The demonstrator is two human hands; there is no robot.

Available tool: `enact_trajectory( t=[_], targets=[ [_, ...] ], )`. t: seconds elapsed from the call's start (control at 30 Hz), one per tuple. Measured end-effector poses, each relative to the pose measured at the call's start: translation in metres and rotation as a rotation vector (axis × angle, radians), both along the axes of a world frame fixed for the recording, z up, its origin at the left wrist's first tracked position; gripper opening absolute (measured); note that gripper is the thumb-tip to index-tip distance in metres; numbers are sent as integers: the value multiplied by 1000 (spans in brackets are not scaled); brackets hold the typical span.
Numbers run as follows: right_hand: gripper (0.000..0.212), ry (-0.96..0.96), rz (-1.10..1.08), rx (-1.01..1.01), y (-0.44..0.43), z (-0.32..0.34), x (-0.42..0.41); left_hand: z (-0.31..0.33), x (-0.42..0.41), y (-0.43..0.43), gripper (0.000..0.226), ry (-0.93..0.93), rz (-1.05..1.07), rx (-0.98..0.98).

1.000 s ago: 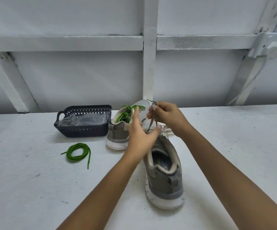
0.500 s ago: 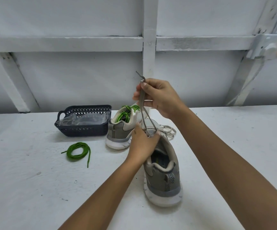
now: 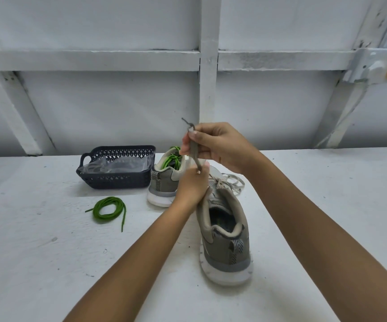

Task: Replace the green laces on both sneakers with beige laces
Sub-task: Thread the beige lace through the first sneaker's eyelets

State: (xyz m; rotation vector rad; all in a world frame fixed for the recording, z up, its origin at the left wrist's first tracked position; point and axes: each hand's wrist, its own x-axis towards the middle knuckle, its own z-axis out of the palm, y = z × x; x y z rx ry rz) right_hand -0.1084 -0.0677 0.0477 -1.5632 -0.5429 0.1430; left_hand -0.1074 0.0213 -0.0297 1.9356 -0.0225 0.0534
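A: Where's the beige lace [image 3: 193, 151]?
B: Above the near sneaker [image 3: 226, 238], pinched by the right hand [image 3: 218, 145] up high and the left hand [image 3: 193, 184] lower down.
A: Open room?
B: Bare table [image 3: 37, 263] front-left; coiled green lace [image 3: 109, 209] and basket [image 3: 118, 166] lie farther back.

Soft, even, cool-toned light fills the frame, with no glare. Faint diffuse shadows lie on the white desk [image 3: 48, 263] beneath the forearms and beside the basket [image 3: 116, 180]. Wide-angle distortion bends beams near the edges; focus stays reasonably sharp.
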Motion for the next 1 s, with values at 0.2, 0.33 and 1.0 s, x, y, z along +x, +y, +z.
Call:
enact_trajectory(
  t=[0.2, 0.33, 1.0],
  targets=[
    [36, 42, 13, -318, -32, -9, 9, -27, -2, 0, 39, -28, 84, -262],
    [33, 86, -496, -644, -49, -62, 48, -38, -1, -4, 44, -33, 90, -315],
    [16, 247, -543, -26, -47, -64, 75, -37, -2, -8, 41, 9, 149, -386]
  ],
)
